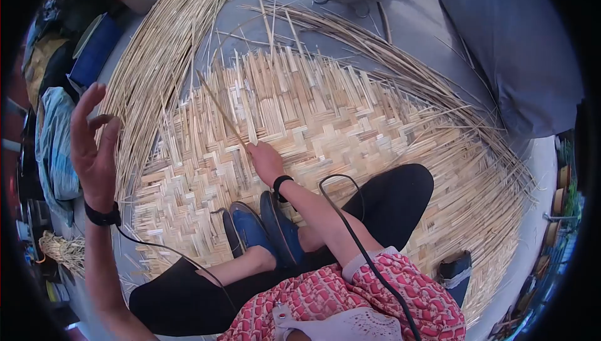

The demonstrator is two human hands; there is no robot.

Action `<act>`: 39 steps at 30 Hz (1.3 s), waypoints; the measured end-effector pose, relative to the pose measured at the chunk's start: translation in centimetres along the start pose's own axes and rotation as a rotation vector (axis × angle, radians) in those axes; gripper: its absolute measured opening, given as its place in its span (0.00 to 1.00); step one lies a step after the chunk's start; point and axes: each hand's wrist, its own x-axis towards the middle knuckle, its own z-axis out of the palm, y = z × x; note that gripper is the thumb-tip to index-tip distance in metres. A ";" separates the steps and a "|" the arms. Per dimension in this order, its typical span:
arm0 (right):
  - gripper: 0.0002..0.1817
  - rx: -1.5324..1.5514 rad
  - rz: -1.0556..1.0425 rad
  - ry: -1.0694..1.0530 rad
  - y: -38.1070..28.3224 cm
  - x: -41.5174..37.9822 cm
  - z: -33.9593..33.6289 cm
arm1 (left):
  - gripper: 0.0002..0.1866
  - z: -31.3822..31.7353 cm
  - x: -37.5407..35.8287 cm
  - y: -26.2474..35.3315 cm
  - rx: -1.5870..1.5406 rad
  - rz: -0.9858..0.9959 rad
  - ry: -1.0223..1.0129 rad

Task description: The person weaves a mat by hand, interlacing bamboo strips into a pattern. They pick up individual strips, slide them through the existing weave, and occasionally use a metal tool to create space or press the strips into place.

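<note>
My right hand is closed around the lower end of a thin brown reed strip, which slants up and to the left. Beneath that hand lies a woven reed mat of flat pale strips in a stepped pattern, its far edge ending in loose upright strips. Raised at the left, my left hand holds nothing, with its thumb and fingers apart. It is nearest to the long bundle of loose reeds to the left of the mat.
More loose reeds lie across the far right of the mat. My blue shoes rest on the weave. A grey cover hangs at the right. A blue container and a light-blue sack stand left. Black cables run from my wrists.
</note>
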 end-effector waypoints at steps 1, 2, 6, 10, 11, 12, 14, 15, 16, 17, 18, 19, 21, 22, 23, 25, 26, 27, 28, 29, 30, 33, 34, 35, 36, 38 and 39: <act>0.07 -0.013 -0.002 -0.010 0.2 -0.1 0.1 | 0.26 -4.0 -0.5 0.9 0.074 -0.086 0.006; 0.07 -0.020 -0.016 -0.016 0.6 -0.2 0.4 | 0.25 -9.0 -1.1 1.1 0.141 -0.081 -0.007; 0.07 -0.073 -0.142 -0.040 1.3 0.1 1.2 | 0.17 -26.1 -7.0 11.1 0.766 -0.420 0.156; 0.31 0.177 -0.171 -0.058 3.1 -0.4 1.5 | 0.17 -38.5 -19.0 20.7 1.064 -0.643 0.270; 0.31 0.222 -0.163 -0.072 3.4 -0.5 1.5 | 0.17 -40.8 -21.9 22.9 0.976 -0.715 0.362; 0.31 0.260 -0.154 -0.093 4.0 -0.5 1.4 | 0.17 -42.9 -25.0 25.2 0.881 -0.784 0.456; 0.27 0.321 -0.157 -0.224 7.2 1.1 2.1 | 0.16 -44.6 -29.6 29.7 0.715 -0.756 0.636; 0.25 0.287 -0.168 -0.244 8.1 1.9 1.8 | 0.16 -45.5 -32.1 31.5 0.684 -0.755 0.725; 0.23 0.253 -0.169 -0.255 8.8 2.6 1.4 | 0.16 -46.0 -34.1 32.9 0.650 -0.744 0.804; 0.20 0.309 -0.142 -0.269 9.7 3.6 1.1 | 0.15 -45.6 -36.3 33.7 0.673 -0.737 0.867; 0.18 0.361 -0.106 -0.273 10.0 3.9 0.5 | 0.15 -44.9 -38.5 34.1 0.716 -0.780 0.876; 0.17 0.376 -0.020 -0.305 8.2 3.4 -1.1 | 0.14 -43.4 -40.7 33.9 0.765 -0.882 0.843; 0.17 0.383 0.063 -0.338 5.7 3.0 -3.5 | 0.13 -40.0 -46.0 31.9 0.778 -1.074 0.729; 0.16 0.398 0.079 -0.343 5.4 3.2 -4.1 | 0.12 -38.1 -49.1 29.9 0.740 -1.167 0.647; 0.16 0.409 0.099 -0.346 5.2 3.1 -4.6 | 0.11 -35.2 -52.0 27.5 0.653 -1.268 0.636; 0.15 0.381 0.069 -0.383 4.7 2.8 -5.7 | 0.08 -27.9 -57.0 22.5 0.309 -1.457 0.622; 0.14 0.377 0.034 -0.411 4.3 2.8 -6.3 | 0.07 -23.4 -59.1 20.2 0.153 -1.527 0.599; 0.13 0.479 0.032 -0.441 4.1 2.4 -7.1 | 0.08 -19.0 -60.7 18.3 0.070 -1.650 0.477; 0.11 0.588 0.022 -0.467 3.5 1.9 -7.6 | 0.10 -14.9 -61.6 16.5 0.038 -1.716 0.319; 0.10 0.615 0.104 -0.489 3.0 1.8 -8.0 | 0.15 -11.2 -62.3 15.1 0.131 -1.717 0.149; 0.10 0.643 0.187 -0.513 3.0 1.6 -8.5 | 0.18 -8.3 -63.0 13.7 0.203 -1.774 0.059; 0.09 0.348 -0.077 -0.541 1.8 2.0 -10.1 | 0.19 -5.3 -64.0 12.1 0.439 -1.617 -0.129; 0.10 0.264 -0.243 -0.528 -2.2 0.2 -11.7 | 0.19 -5.2 -64.4 11.7 0.382 -1.593 -0.159; 0.10 0.305 -0.155 -0.559 -4.3 0.1 -13.2 | 0.18 -5.4 -64.7 11.3 0.327 -1.571 -0.185; 0.10 0.350 -0.068 -0.593 -5.6 0.1 -14.0 | 0.18 -6.3 -64.9 11.0 0.334 -1.575 -0.177; 0.10 0.463 0.028 -0.470 -5.2 0.9 -16.0 | 0.19 -9.2 -64.8 10.6 -0.032 -1.646 -0.245; 0.09 0.353 0.031 -0.551 -5.2 2.3 -17.2 | 0.20 -11.1 -65.2 10.0 -0.094 -1.662 -0.219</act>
